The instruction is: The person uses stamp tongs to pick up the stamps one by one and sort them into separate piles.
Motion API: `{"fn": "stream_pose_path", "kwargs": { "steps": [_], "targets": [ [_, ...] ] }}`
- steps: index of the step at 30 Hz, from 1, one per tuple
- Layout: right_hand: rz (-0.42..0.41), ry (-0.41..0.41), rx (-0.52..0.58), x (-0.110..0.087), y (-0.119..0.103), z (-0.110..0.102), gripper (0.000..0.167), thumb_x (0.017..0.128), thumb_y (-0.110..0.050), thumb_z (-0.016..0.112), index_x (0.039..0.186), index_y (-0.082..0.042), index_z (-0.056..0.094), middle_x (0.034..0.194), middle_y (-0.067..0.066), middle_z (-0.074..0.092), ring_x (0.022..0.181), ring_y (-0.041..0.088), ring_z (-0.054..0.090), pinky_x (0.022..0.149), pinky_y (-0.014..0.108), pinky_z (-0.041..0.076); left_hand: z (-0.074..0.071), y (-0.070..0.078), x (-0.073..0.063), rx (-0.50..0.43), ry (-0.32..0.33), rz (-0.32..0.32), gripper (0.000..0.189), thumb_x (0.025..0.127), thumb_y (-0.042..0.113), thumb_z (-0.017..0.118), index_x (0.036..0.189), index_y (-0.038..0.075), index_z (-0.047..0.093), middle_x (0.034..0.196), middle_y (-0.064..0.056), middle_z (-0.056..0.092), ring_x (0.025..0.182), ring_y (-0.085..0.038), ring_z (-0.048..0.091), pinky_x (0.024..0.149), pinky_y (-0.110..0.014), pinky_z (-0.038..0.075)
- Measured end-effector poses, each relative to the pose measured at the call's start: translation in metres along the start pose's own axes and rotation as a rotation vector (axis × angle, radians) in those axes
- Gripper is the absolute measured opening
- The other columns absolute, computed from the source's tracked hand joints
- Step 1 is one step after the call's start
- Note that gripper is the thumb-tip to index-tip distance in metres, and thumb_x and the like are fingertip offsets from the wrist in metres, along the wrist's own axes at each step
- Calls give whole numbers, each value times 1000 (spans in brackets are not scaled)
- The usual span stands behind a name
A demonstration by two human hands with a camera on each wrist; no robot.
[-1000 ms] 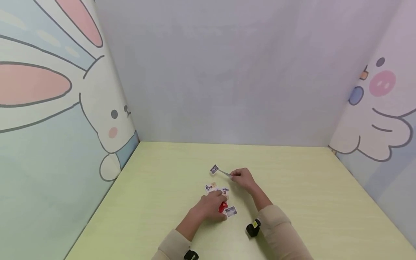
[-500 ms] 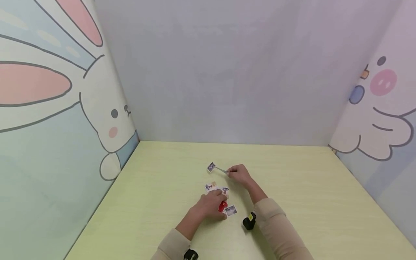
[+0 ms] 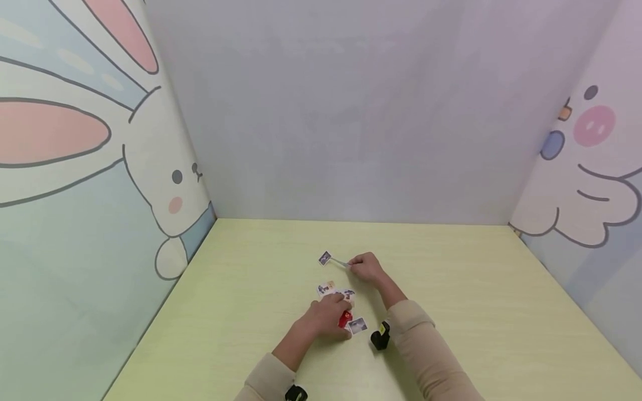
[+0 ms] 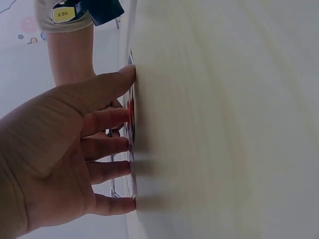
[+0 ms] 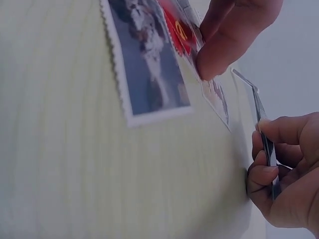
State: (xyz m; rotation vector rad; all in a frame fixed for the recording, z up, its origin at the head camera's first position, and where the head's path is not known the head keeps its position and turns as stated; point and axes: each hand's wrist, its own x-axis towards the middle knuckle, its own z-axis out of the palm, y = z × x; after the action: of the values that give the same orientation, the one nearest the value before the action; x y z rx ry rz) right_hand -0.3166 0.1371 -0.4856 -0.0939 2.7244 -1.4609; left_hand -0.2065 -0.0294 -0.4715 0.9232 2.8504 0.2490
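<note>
My right hand (image 3: 367,267) pinches a pair of metal tweezers (image 5: 268,144) between thumb and fingers. At the tweezers' tips is a small postage stamp (image 3: 325,258), seen nearly edge-on in the right wrist view. My left hand (image 3: 325,317) rests its spread fingertips on a loose group of stamps (image 3: 326,288) and hides part of it. In the left wrist view those fingers look fairly straight, with the tips down on the stamps. A red stamp (image 3: 345,318) shows beside the left fingers. A grey picture stamp (image 3: 358,326) with a white perforated border lies to their right.
The pale yellow table (image 3: 241,289) runs back to a plain grey wall (image 3: 351,111). Cartoon-printed panels, one with a rabbit (image 3: 165,167), stand at both sides. Each wrist wears a black camera, such as the right one (image 3: 381,337).
My right hand has moved a little to the left and away from me, carrying the tweezers and the stamp at their tips. My left hand has stayed on the stamps.
</note>
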Motion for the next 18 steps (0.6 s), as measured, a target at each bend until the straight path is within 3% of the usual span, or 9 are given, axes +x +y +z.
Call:
{"fn": "stream_pose_path", "kwargs": {
  "steps": [18],
  "targets": [
    [84,-19,-15,4,-2,-1,15,75,-1,64,87,3,71,84,11,63,69,21,55,56,29,45,-1,0,1,1,0,2,54,76,42,73,123,20,59,126,0,51,108,-16,47,75,-37,45]
  ]
}}
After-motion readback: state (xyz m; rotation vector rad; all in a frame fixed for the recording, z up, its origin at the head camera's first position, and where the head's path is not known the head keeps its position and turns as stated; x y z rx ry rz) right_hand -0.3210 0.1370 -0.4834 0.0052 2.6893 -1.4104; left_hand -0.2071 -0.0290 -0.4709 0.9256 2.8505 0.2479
